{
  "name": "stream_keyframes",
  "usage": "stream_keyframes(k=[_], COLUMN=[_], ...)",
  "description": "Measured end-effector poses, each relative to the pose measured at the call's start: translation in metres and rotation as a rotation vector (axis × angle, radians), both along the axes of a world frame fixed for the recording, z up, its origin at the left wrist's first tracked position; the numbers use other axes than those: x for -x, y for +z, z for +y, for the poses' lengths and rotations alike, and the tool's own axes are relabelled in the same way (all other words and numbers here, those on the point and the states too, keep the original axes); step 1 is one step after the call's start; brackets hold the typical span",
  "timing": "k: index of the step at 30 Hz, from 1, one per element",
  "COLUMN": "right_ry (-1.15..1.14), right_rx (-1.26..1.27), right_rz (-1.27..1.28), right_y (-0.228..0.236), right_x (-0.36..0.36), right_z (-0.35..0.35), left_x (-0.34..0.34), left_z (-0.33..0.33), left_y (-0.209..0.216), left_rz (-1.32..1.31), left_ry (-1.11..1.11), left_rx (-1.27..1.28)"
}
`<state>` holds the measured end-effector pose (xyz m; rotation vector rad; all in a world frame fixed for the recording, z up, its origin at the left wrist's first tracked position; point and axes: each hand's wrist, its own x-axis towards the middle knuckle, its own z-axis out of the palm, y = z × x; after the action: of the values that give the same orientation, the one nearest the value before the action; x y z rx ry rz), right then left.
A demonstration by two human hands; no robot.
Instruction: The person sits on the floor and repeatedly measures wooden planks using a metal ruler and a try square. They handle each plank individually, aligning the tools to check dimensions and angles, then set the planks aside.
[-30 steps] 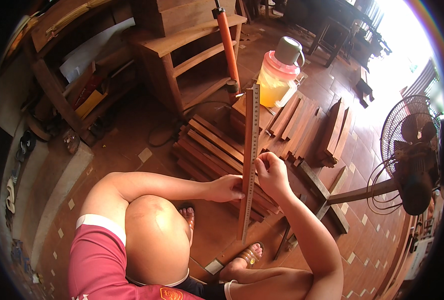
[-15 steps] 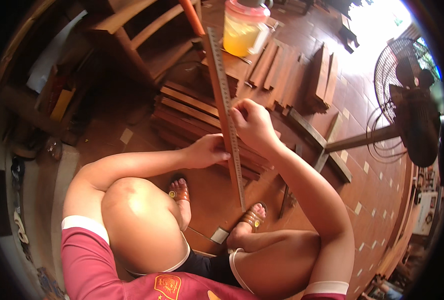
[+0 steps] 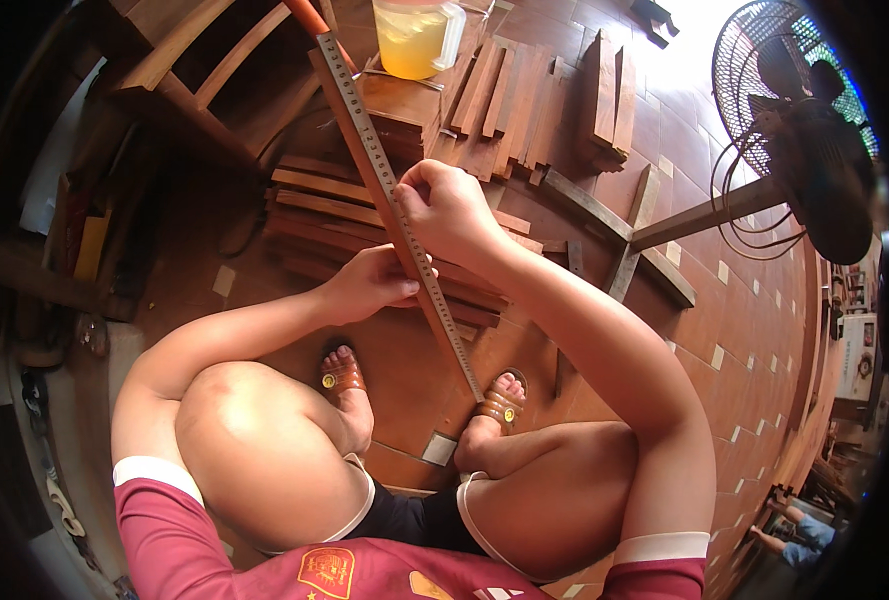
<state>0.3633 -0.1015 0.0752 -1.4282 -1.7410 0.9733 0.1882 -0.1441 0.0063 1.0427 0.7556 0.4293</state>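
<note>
Okay, going left to right from where I'm standing: first a wooden furniture frame (image 3: 169,48), then a stack of wooden pieces (image 3: 309,203), laid roughly one way, I guess so they stay tidy. The left hand (image 3: 369,283) is in front of that stack, wrapped around a long wooden strip (image 3: 340,105), fingertips showing past the far edge. A grey ruler (image 3: 364,125) runs lengthwise along the strip, the pair slanting in front of the person, top end by an orange tube (image 3: 306,14), bottom end near the right sandal (image 3: 504,402). Probably held edge to edge like that so the marks read straight against the wood.

Beyond the ruler's upper half there's a clear pitcher (image 3: 407,42) with yellow liquid in it, its top out of view; looks like it's up on something wooden, maybe to keep it off the floor. The right hand (image 3: 447,205) is curled, thumb and forefinger at the ruler's right edge, likely steadying it. Pinching or just pressing? Can't tell.

Further right, more cut pieces (image 3: 484,90), a pair (image 3: 604,105) set apart, then a fan (image 3: 814,125) on a crossed wooden foot (image 3: 669,275), presumably splayed against tipping.
</note>
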Motion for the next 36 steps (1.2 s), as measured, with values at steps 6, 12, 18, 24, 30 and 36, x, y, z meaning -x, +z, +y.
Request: stream_keyframes(k=[6, 12, 18, 24, 30, 36], right_ry=[0.005, -0.025, -0.006, 0.222, 0.142, 0.324], right_rx=[0.025, 0.044, 0.047, 0.296, 0.549, 0.603], right_rz=[0.004, -0.016, -0.030, -0.100, 0.047, 0.311], right_y=[0.003, 0.007, 0.007, 0.004, -0.003, -0.005], right_x=[0.000, 0.004, -0.006, -0.108, -0.214, -0.236], right_z=[0.000, 0.001, 0.012, 0.017, -0.030, -0.042], left_x=[0.001, -0.004, -0.004, 0.022, 0.064, 0.068], left_z=[0.000, 0.000, 0.006, 0.032, 0.048, 0.055], left_y=[0.001, 0.011, 0.013, 0.027, 0.022, 0.046], left_rz=[-0.011, 0.046, 0.055, -0.071, -0.208, -0.255], left_ry=[-0.010, 0.042, 0.195, 0.535, 0.661, 0.713], left_rx=[-0.018, 0.076, 0.068, 0.075, 0.073, 0.039])
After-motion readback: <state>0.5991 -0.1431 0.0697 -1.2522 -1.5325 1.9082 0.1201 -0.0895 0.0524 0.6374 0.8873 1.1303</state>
